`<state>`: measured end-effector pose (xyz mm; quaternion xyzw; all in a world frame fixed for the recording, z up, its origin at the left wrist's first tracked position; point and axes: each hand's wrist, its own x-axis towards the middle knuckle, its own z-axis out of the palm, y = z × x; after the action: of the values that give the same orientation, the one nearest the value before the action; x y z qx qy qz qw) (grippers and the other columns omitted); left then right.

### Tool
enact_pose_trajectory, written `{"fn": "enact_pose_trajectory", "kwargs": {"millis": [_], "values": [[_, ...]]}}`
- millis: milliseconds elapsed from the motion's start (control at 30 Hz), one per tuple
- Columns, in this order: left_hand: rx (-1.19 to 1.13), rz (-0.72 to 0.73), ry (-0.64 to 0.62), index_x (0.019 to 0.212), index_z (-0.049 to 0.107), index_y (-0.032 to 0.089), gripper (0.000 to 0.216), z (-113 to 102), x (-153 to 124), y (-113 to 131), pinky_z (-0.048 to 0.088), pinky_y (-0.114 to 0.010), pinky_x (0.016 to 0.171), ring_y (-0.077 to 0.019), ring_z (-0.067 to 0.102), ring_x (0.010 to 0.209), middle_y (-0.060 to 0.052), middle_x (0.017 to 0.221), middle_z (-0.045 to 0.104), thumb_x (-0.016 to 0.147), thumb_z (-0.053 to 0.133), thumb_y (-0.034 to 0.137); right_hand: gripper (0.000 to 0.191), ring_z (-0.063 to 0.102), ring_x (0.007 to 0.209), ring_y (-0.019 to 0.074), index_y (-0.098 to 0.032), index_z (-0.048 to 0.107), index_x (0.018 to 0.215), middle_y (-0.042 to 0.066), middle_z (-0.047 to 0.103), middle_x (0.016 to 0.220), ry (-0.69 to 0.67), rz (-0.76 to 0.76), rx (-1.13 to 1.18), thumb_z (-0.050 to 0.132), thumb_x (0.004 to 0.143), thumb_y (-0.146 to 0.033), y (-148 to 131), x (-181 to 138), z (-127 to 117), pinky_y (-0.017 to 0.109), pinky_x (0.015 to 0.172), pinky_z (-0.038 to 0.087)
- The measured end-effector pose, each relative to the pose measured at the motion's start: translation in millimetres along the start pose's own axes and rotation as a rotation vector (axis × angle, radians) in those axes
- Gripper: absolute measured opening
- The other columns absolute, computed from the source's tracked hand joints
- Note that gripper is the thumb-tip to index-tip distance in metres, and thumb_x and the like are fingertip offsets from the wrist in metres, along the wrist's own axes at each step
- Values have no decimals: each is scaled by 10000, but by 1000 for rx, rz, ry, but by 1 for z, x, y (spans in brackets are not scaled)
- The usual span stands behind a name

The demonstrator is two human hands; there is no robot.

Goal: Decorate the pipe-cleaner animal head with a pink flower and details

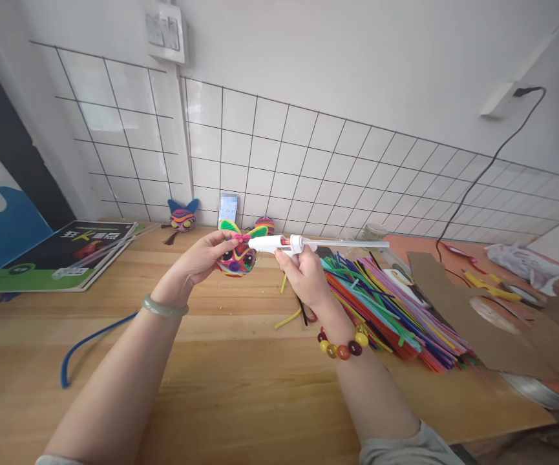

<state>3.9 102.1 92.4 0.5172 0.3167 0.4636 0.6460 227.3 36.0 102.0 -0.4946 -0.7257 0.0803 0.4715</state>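
Note:
My left hand (200, 258) is closed around a small colourful animal-head craft (238, 256) made of pipe cleaners, with big eyes and green-edged ears, held above the wooden table (221, 374). My right hand (304, 274) grips a white glue gun (279, 243) with a clear glue stick poking out to the right. The gun's nozzle points left and touches a pink bow on top of the craft. A green bangle sits on my left wrist and a bead bracelet on my right.
A heap of coloured pipe cleaners (390, 310) lies right of my hands, with cardboard (477, 316) and tape beyond. A blue pipe cleaner (90, 342) lies at the left, a book (66, 255) behind it. Two similar crafts (182, 219) stand by the wire grid (308, 168).

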Motion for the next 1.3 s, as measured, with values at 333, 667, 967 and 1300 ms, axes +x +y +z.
{"fn": "enact_pose_trajectory", "kwargs": {"millis": [333, 667, 967, 1300], "values": [[-41, 0, 55, 902, 697, 193, 283, -1, -2, 3, 519, -262, 581, -132, 631, 637, -28, 829, 712, 689, 816, 334, 346, 420, 458, 87, -194, 541, 866, 0, 612, 687, -56, 143, 402, 525, 885, -540, 0, 3, -1, 242, 451, 360], [-81, 0, 59, 863, 678, 185, 296, -4, -1, 3, 505, -235, 563, -108, 610, 591, 3, 774, 694, 663, 837, 335, 399, 300, 344, 33, -168, 577, 779, 15, 639, 650, -203, 364, 891, 573, 831, -564, 24, 14, -5, 228, 378, 315], [-93, 8, 62, 857, 676, 191, 269, -6, -2, 4, 531, -254, 603, -120, 636, 624, -2, 795, 706, 676, 827, 321, 548, 328, 319, 36, -174, 567, 759, -37, 556, 540, -871, 575, 676, 570, 762, -723, 68, 1, 5, 180, 320, 296], [-94, 10, 60, 854, 681, 181, 283, -1, -4, 6, 514, -240, 597, -115, 626, 615, -7, 794, 708, 660, 837, 318, 533, 414, 346, 88, -199, 515, 491, -45, 467, 389, -1052, 310, -80, 597, 787, -635, 74, -4, 35, 219, 375, 290]]}}
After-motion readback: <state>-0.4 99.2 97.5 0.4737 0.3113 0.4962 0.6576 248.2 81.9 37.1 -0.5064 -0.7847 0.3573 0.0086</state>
